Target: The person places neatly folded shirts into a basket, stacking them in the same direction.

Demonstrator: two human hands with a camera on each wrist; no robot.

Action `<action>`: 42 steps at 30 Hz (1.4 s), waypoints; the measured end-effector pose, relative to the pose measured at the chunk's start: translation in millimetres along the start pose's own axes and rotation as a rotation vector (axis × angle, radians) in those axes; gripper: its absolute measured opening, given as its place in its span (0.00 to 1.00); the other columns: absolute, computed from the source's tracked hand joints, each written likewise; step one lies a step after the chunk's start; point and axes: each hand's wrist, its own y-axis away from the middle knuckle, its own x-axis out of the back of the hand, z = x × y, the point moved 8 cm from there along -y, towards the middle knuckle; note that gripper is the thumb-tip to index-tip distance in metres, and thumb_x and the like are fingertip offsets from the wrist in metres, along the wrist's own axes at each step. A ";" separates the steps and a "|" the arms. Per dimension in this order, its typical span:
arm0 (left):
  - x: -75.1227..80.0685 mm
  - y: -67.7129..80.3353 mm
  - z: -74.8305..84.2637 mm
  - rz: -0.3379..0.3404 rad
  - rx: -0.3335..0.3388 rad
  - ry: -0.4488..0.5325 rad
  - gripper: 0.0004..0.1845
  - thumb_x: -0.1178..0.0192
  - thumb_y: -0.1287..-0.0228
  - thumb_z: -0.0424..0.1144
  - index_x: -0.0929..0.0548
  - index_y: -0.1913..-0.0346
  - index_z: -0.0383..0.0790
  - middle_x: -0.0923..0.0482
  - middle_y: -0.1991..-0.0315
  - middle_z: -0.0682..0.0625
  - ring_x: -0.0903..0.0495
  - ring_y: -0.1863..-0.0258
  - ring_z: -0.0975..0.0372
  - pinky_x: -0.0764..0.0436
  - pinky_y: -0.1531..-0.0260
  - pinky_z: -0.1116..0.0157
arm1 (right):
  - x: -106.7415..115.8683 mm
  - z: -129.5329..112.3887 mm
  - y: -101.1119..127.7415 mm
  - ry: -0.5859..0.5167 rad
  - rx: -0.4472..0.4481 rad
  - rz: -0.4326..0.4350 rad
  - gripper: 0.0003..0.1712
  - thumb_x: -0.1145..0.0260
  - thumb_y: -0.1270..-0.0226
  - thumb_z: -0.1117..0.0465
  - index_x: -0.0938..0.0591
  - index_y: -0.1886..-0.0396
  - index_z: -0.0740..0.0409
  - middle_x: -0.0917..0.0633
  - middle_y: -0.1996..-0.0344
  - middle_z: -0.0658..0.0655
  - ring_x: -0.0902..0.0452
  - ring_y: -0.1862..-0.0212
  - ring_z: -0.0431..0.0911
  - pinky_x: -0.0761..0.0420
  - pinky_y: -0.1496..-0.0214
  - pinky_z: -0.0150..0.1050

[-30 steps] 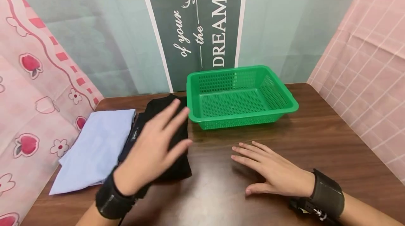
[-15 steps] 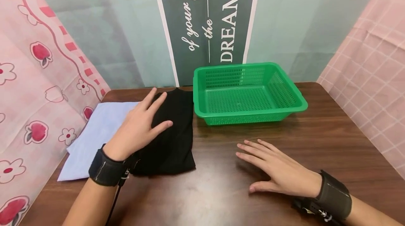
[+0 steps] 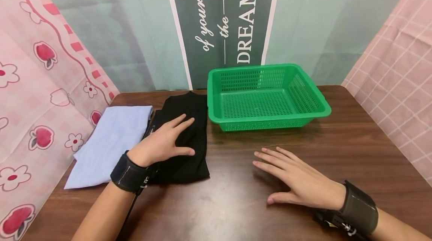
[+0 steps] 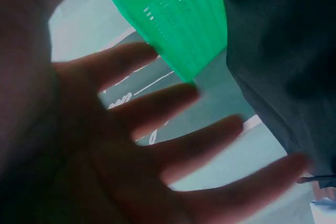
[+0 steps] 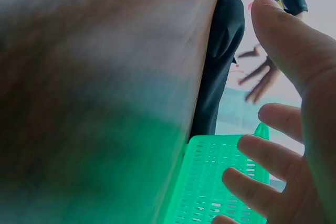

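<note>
A folded black garment point(image 3: 189, 121) lies on the brown table point(image 3: 337, 151), partly over a folded light blue garment point(image 3: 111, 139) at its left. My left hand point(image 3: 162, 143) lies flat on the black garment with its fingers straight and spread; the left wrist view shows those spread fingers point(image 4: 157, 124) beside the black cloth point(image 4: 283, 51). My right hand point(image 3: 293, 177) rests palm down on the bare table, fingers straight, holding nothing. A green perforated plastic basket point(image 3: 314, 95) stands just right of the black garment, with nothing in it.
Pink patterned curtains hang along the table's left and right sides. A grey-green backdrop with a dark banner point(image 3: 222, 20) stands behind the basket. Bare tabletop stretches in front of the basket and around my right hand.
My left hand has come down from above the black garment and slid back toward me, now lying flat on its near part. My right hand has stayed in place.
</note>
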 end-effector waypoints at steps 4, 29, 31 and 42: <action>-15.3 2.7 -7.3 -0.120 0.046 0.010 0.54 0.23 0.42 0.59 0.36 0.18 0.42 0.44 0.17 0.32 0.38 0.20 0.36 0.29 0.28 0.39 | -1.8 -0.8 -1.4 -0.008 -0.004 0.000 0.55 0.26 0.40 0.30 0.34 0.18 0.46 0.32 0.19 0.52 0.36 0.19 0.52 0.59 0.12 0.36; -51.1 -11.2 -7.9 -0.314 0.131 0.008 0.54 0.22 0.42 0.58 0.38 0.17 0.48 0.49 0.15 0.38 0.46 0.17 0.36 0.33 0.24 0.41 | 2.5 3.4 0.9 0.018 -0.002 0.013 0.54 0.27 0.39 0.30 0.33 0.18 0.45 0.32 0.19 0.50 0.42 0.16 0.45 0.60 0.13 0.35; -51.1 -9.8 -9.7 -0.313 0.138 0.003 0.55 0.21 0.43 0.58 0.38 0.17 0.48 0.49 0.15 0.37 0.46 0.17 0.37 0.32 0.24 0.41 | 3.1 4.3 -0.8 0.010 0.007 0.011 0.55 0.27 0.39 0.30 0.34 0.17 0.45 0.31 0.19 0.51 0.41 0.16 0.47 0.60 0.12 0.35; -56.3 -13.1 -4.3 -0.307 0.130 -0.013 0.54 0.21 0.43 0.57 0.37 0.17 0.46 0.48 0.15 0.34 0.44 0.18 0.34 0.32 0.25 0.40 | -1.4 11.2 5.7 -0.024 0.009 0.009 0.53 0.27 0.37 0.31 0.32 0.19 0.47 0.30 0.20 0.53 0.34 0.20 0.55 0.61 0.12 0.36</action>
